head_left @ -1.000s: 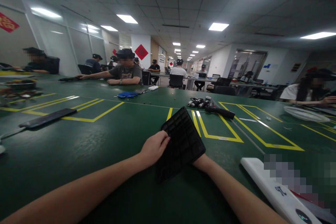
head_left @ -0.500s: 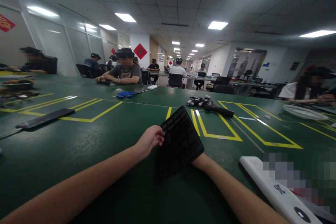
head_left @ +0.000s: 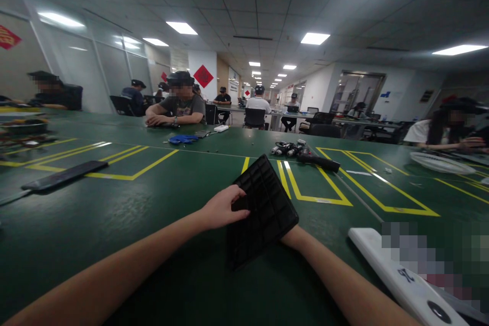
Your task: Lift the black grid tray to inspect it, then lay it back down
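Observation:
A black tray (head_left: 263, 209) divided into several square compartments is tilted up above the table, its compartment side facing me. My right hand (head_left: 293, 237) supports it at the lower right edge; most of its fingers are hidden behind the tray. Over the left part of the tray is my left hand (head_left: 225, 207), with thumb and index finger spread apart across the compartments. Nothing shows between those fingers. Whether anything lies in the dark compartments is too dim to tell.
On the green table (head_left: 171, 224), a white bar marked 26 (head_left: 405, 275) lies at right and a black power bank-like slab (head_left: 64, 175) at left. Beyond the tray are cabled metal parts (head_left: 288, 148), a black cylinder (head_left: 319, 162) and a blue glove-like item (head_left: 183, 139). Co-workers sit around.
My left hand has shifted slightly right, further over the tray. Its fingertips, close together before, are now spread. The tray and right hand have barely moved.

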Motion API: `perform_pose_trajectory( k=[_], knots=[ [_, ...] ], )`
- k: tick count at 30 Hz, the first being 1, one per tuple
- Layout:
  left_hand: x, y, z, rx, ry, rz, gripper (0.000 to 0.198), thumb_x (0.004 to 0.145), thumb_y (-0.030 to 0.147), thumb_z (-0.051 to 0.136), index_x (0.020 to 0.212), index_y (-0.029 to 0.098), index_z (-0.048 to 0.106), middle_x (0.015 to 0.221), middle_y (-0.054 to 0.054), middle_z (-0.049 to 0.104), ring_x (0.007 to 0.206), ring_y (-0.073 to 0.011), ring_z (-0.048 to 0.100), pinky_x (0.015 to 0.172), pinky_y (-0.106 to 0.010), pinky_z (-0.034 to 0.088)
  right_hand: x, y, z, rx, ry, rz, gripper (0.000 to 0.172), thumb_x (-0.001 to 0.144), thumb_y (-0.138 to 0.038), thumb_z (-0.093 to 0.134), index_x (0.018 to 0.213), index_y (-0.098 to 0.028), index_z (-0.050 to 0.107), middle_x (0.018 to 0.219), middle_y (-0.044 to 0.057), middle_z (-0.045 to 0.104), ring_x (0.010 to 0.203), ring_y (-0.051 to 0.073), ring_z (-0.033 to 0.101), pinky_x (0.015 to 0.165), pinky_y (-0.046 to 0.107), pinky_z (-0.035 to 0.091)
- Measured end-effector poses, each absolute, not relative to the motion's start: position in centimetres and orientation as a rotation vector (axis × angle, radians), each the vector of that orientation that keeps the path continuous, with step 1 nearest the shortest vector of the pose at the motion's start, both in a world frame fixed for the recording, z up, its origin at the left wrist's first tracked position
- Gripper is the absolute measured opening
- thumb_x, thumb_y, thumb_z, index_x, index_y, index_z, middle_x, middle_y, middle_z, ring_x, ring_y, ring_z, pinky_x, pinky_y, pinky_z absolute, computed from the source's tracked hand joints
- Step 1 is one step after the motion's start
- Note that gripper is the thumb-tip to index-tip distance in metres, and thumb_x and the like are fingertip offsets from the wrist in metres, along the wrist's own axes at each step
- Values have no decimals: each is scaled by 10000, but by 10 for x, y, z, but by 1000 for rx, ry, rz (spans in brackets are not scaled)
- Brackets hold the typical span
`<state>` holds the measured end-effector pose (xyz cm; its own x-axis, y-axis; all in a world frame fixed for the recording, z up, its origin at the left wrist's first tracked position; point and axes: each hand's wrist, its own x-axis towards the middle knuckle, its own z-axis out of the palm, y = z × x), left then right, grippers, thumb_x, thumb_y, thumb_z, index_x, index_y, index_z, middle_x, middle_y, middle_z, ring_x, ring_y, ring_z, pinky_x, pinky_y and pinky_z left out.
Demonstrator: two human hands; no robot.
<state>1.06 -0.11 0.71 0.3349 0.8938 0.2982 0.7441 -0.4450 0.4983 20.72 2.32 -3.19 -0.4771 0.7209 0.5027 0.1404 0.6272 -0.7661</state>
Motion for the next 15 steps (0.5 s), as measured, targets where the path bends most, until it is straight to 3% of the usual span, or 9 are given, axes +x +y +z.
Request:
perform_pose_trajectory(
  k=[4,10,15],
  knots=[
    [-10,10,22,2355,1787,821,334,667,426,545,875,165,553,859,-48,557,757,-177,518,649,-269,398,218,46,-31,-847,-2159,550,382,751,-239,504,1126,-174,521,1212,79,499,1159,218,388,989,387,309],
    [-92,31,42,1801,2640,546,478,668,565,445,810,133,595,920,-146,614,836,-295,575,641,-329,420,267,81,-23,-1691,-2028,-33,437,781,-253,463,1196,-115,477,1134,146,536,1066,292,418,896,396,325],
    [-140,31,31,1565,2791,370,501,633,562,471,709,84,601,918,-230,605,879,-391,555,656,-424,428,286,85,-28,-1917,-2020,-177,382,793,-281,441,1128,-121,530,1061,165,566,990,319,468,818,398,352]
  ],
)
